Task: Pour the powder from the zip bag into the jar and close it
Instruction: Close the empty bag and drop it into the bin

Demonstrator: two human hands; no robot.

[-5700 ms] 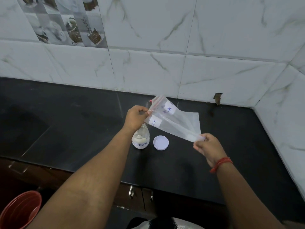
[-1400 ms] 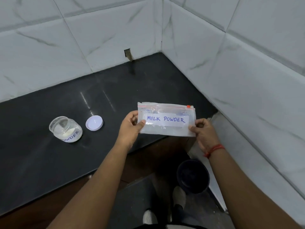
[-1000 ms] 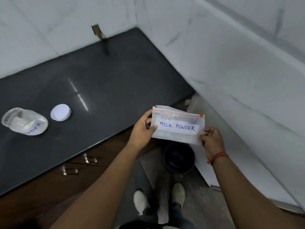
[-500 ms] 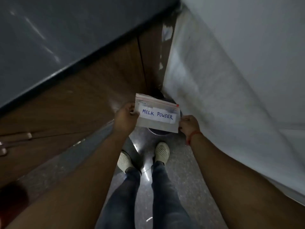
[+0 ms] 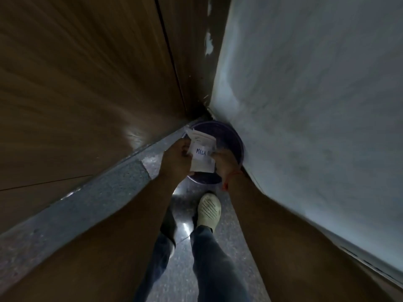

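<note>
The zip bag (image 5: 201, 153) is folded or crumpled between both hands, with only the letters "MIL" of its white label showing. My left hand (image 5: 176, 159) grips its left side and my right hand (image 5: 224, 160) grips its right side. The bag hangs low, directly over a dark round bin (image 5: 235, 142) on the floor. The jar and its lid are out of view.
The dark bin stands in the corner between a brown wooden cabinet front (image 5: 87, 83) on the left and a white wall (image 5: 316, 105) on the right. My legs and a pale perforated shoe (image 5: 209, 209) stand on the speckled floor just before the bin.
The view swung from the counter down to the floor. Both hands carried the bag down over the bin and folded it from flat to crumpled. Jar and lid left the view.
</note>
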